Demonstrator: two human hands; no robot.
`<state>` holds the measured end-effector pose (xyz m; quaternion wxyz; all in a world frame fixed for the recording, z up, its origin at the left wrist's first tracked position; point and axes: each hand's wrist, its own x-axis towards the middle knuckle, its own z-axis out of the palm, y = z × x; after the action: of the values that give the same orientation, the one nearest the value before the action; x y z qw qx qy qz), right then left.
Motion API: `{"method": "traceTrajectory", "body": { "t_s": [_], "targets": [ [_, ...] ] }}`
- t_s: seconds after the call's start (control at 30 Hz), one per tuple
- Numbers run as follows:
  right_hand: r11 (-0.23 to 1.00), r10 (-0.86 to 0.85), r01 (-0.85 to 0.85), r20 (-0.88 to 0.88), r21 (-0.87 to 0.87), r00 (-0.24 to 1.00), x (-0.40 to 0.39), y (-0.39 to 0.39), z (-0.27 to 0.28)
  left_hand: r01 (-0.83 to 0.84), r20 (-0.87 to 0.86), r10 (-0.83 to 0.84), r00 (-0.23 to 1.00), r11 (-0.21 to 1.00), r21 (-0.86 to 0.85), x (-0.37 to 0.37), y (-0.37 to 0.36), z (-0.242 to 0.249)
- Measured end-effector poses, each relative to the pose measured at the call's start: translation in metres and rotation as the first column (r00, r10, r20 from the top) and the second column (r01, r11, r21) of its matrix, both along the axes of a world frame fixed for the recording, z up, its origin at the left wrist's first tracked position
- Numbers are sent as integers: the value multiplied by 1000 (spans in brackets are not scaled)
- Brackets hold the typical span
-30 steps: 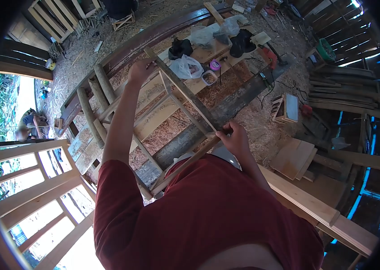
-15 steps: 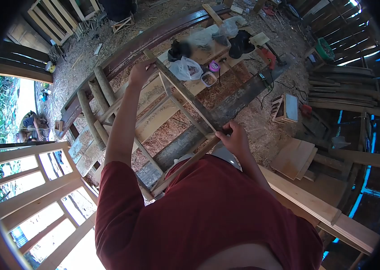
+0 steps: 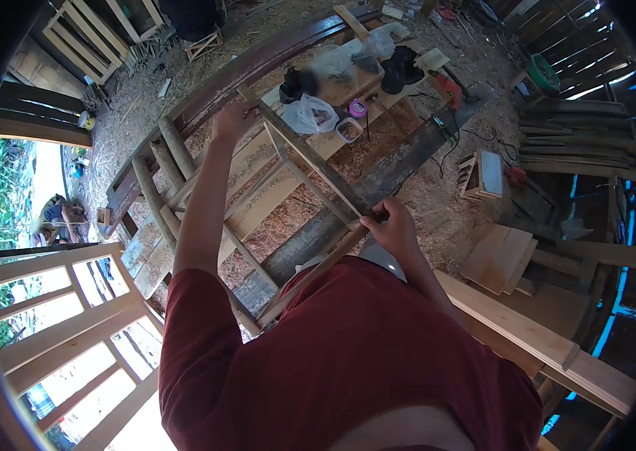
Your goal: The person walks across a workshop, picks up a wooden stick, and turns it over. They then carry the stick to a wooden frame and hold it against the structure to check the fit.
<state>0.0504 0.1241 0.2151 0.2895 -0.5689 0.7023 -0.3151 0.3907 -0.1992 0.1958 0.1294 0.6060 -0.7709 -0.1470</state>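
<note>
Wooden frame (image 3: pixel 299 161) stays held up over the sawdust-strewn bench (image 3: pixel 348 161), barely shifted from a second ago; left hand (image 3: pixel 233 120) stays clamped on its far corner, right hand (image 3: pixel 391 225) pinches the near corner, a plastic bag (image 3: pixel 310 114) just beyond.

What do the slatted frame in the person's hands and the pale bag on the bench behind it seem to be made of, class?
Slatted frame of thin pale strips: apparently bare, unpainted wood, with a matt, light tan surface and straight sawn edges. The left hand and right hand grip it. Pale crumpled bag: probably thin plastic film, since it is glossy, translucent and wrinkled.
</note>
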Motion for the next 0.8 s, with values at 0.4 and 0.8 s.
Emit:
{"method": "traceTrajectory", "body": {
  "t_s": [0.4,0.8],
  "targets": [
    [1000,-4,4,17,26,1000,1,-1,8,110,258,-96,961,993,-40,-5,-17,13],
    [999,-10,9,21,39,1000,-1,0,10,42,373,-61,926,997,59,-26,-26,29]
  ]
}}
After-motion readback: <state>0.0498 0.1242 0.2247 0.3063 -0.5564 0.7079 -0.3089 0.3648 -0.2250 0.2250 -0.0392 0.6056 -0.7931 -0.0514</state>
